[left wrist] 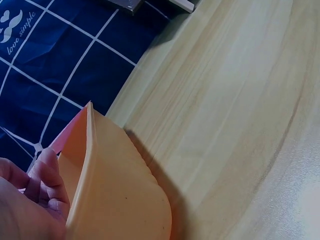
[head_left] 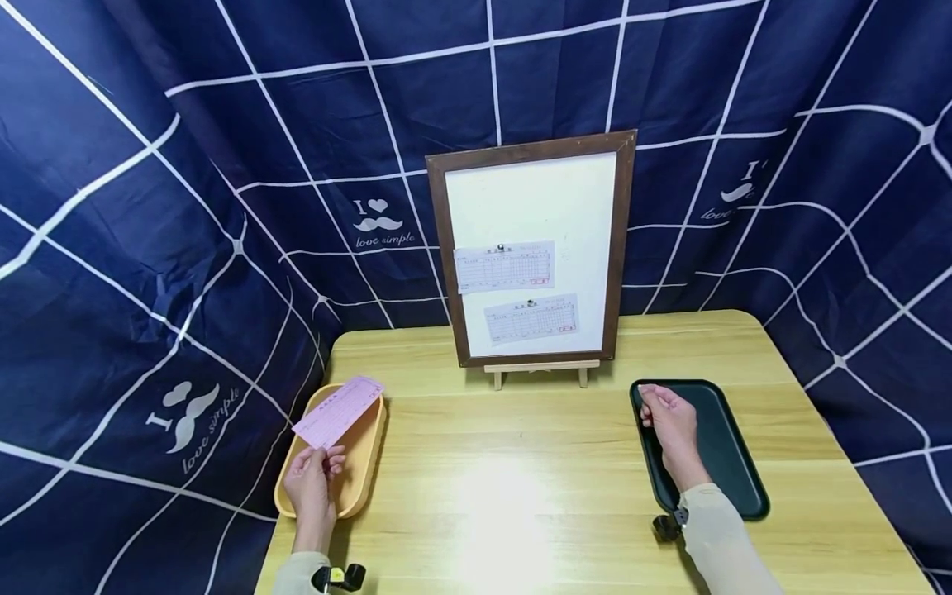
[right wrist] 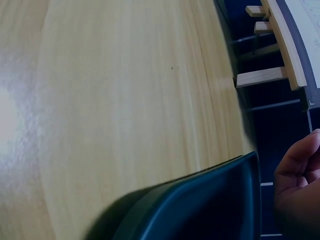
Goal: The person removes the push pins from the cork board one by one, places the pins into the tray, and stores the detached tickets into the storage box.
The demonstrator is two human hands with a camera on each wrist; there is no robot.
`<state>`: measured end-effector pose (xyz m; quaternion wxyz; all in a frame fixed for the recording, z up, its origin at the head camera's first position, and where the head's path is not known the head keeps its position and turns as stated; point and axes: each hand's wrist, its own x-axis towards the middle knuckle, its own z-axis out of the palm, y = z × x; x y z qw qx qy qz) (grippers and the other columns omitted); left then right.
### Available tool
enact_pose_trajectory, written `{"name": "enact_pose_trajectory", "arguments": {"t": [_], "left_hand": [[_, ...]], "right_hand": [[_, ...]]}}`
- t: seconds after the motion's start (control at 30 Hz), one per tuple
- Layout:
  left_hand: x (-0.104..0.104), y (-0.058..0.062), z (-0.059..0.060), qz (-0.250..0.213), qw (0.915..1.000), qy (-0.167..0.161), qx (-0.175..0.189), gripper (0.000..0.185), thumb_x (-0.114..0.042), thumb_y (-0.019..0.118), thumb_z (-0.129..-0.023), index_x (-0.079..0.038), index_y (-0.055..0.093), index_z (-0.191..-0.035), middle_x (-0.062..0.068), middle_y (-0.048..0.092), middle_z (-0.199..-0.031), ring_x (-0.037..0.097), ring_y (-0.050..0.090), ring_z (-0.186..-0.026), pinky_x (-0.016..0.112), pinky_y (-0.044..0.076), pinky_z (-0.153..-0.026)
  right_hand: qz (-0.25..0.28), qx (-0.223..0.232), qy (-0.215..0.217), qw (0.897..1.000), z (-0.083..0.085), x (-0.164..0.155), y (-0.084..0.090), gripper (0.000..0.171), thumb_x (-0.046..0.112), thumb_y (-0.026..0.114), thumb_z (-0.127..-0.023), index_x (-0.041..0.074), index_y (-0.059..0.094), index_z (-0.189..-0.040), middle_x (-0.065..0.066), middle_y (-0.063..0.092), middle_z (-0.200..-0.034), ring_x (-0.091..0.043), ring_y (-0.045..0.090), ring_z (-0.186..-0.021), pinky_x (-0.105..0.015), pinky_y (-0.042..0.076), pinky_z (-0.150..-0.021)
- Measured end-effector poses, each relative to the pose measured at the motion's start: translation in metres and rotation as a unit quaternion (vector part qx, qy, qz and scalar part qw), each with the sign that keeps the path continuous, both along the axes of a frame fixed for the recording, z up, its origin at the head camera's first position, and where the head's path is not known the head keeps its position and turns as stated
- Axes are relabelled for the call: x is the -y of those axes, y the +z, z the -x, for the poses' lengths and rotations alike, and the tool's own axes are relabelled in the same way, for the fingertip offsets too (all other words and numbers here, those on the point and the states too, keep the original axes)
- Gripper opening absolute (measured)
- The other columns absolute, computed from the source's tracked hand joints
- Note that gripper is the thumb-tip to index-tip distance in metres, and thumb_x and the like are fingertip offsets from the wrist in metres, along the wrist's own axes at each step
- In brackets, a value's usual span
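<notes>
My left hand [head_left: 312, 487] pinches a pink printed receipt slip [head_left: 338, 411] by its near edge. The slip slants over a yellow-orange tray [head_left: 369, 463]; in the left wrist view, only a pink sliver of it [left wrist: 70, 131] shows beyond the tray wall [left wrist: 120, 185]. Above the far left part of a dark green tray [head_left: 725, 454], my right hand [head_left: 673, 426] has its fingers bent and thumb near the forefinger; whether something tiny sits between the tips is not clear. Two white receipt slips [head_left: 506, 268] hang on a framed whiteboard [head_left: 531, 202], each under a small dark fastener.
The board stands on a small wooden easel [head_left: 541, 366] at the back of the wooden table [head_left: 446, 446]. Dark blue curtains [head_left: 297, 149] with white lines close off the back and both sides. A bright glare lies on the table's middle.
</notes>
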<state>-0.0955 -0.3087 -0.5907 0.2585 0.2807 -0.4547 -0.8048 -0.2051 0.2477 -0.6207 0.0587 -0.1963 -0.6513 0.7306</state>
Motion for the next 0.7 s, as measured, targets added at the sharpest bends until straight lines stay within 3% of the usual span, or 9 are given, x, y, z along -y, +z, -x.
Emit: {"name": "enact_pose_trajectory", "arguments": {"t": [0.37,0.7], "left_hand": [[0.0,0.001,-0.002,0.0,0.9999,-0.007,0.016,0.013,0.013,0.047,-0.106,0.003,0.049,-0.099,0.014,0.076,-0.073,0.013,0.069,-0.056,0.016,0.051,-0.048],[0.003,0.003,-0.008,0.028,0.9988,0.003,0.04,0.01,0.015,0.044,-0.103,0.006,0.049,-0.103,0.013,0.076,-0.072,0.012,0.068,-0.054,0.017,0.051,-0.047]], "right_hand": [[0.002,0.016,-0.009,1.0,-0.003,-0.009,-0.001,0.014,0.012,0.071,-0.107,-0.002,0.073,-0.107,0.005,0.059,-0.065,-0.005,0.056,-0.058,-0.015,0.051,-0.053],[-0.049,0.035,0.002,0.998,-0.001,-0.012,-0.009,0.022,0.015,0.069,-0.106,-0.005,0.07,-0.116,0.007,0.062,-0.067,-0.003,0.058,-0.06,-0.016,0.053,-0.054]]}}
